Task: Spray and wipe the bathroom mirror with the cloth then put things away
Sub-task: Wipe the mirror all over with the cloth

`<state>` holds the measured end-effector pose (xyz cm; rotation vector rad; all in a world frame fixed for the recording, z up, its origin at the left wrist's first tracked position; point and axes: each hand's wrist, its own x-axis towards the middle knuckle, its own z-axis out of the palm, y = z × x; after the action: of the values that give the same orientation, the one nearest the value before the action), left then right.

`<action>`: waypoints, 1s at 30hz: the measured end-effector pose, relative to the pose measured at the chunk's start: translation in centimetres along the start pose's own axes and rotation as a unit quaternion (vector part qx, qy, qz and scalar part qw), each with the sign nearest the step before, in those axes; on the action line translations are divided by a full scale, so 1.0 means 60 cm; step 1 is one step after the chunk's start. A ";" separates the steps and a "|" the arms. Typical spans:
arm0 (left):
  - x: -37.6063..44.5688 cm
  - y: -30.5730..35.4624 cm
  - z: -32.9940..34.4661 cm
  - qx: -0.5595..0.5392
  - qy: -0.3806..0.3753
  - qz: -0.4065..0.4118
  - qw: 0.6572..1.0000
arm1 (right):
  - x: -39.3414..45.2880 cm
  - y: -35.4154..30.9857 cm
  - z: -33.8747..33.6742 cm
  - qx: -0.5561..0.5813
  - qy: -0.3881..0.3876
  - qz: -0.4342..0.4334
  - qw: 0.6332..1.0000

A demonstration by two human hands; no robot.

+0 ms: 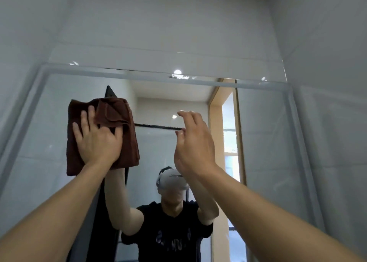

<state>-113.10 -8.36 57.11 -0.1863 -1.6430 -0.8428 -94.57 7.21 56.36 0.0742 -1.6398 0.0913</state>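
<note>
Cloth (103, 136), brown and folded into a thick pad, is what I see first: it sits flat against the upper left part of the mirror (264, 142), with one fold bunched up near its top. My left hand (97, 140) presses on it, fingers straight and spread over the fabric, thumb lying along the bunched fold. My right hand (193, 142) is raised just beside it to the right, apart from the cloth; its fingers are loose and slightly bent and grasp nothing, and I cannot tell whether the fingertips touch the glass. Both forearms reach up from the bottom corners of the view. Farther off, in the reflection, I see a person in a black T-shirt (168, 234) with pale print on the chest, too blurred for me to read, and a white headset (171, 179) whose small dark marking is also unreadable. Behind that, the glass shows a black rail (156, 126), a dark door edge and a wood-trimmed opening (216, 142). Grey tiles (178, 23) surround the frame above.
</note>
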 end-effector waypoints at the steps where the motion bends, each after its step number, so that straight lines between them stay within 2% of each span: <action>1: -0.003 0.022 0.002 -0.002 -0.002 -0.031 1.000 | 0.000 0.012 -0.014 -0.007 -0.003 -0.004 1.000; 4: -0.016 0.115 0.006 -0.013 -0.017 -0.104 0.994 | 0.000 0.059 -0.062 -0.025 -0.001 0.006 1.000; 6: -0.033 0.196 0.009 -0.024 -0.029 -0.087 0.995 | 0.000 0.095 -0.099 -0.038 0.010 0.029 0.999; 9: -0.084 0.336 0.026 -0.036 -0.028 -0.014 0.999 | -0.006 0.151 -0.154 -0.031 0.038 0.071 0.996; 12: -0.158 0.480 0.043 -0.058 -0.038 0.072 0.995 | -0.017 0.198 -0.213 -0.033 0.057 0.077 0.995; 17: -0.255 0.654 0.059 -0.067 -0.094 0.265 0.957 | -0.023 0.244 -0.290 -0.056 0.076 0.106 0.990; 20: -0.253 0.675 0.060 -0.043 -0.096 0.324 0.940 | -0.028 0.252 -0.312 -0.076 0.081 0.123 0.986; 24: -0.200 0.634 0.058 -0.063 -0.091 0.374 0.921 | -0.024 0.232 -0.303 -0.087 0.078 0.131 0.985; 27: -0.122 0.567 0.055 -0.070 -0.077 0.353 0.930 | -0.015 0.193 -0.263 -0.076 0.066 0.101 0.990; 30: -0.017 0.465 0.044 -0.060 -0.053 0.297 0.952 | 0.001 0.137 -0.203 -0.081 0.047 0.076 0.993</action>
<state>-99.60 13.77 67.84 -0.7814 -1.5076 -0.4714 -83.32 16.68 57.15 -0.1772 -1.5506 0.0765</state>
